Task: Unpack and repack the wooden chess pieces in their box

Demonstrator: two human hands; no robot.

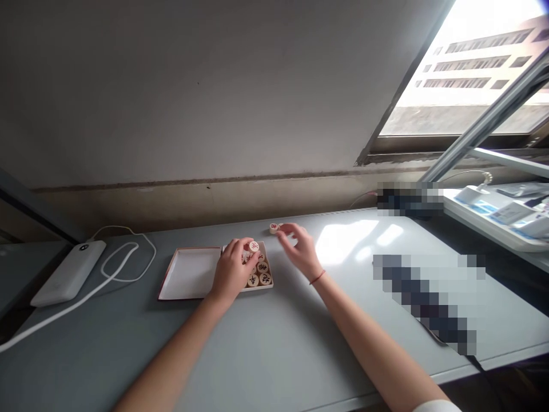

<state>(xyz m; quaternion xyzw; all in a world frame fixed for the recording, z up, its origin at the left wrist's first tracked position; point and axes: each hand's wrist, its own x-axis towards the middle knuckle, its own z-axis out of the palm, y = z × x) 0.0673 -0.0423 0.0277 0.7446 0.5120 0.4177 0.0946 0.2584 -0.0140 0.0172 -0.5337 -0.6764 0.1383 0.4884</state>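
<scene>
My left hand (234, 266) is above an open box (271, 281), its fingers closed on a round xiangqi piece (254, 246) with a red character. Under and beside that hand, several pale pieces (265, 278) with dark characters lie in rows in the box, some covered by my fingers. My right hand (299, 249), a red string at its wrist, reaches toward the back of the desk. Its thumb and index finger are apart, close to another xiangqi piece (273, 229) with a red character. Part of a further piece shows by the fingertips.
The white-lined box lid (191, 274) lies left of the box. A white power bank (71, 273) with a white cable (92, 300) occupies the desk's left side. Blurred-out dark objects (424, 303) lie on the right. A wall runs along the back, and a white shelf (493, 223) stands at right.
</scene>
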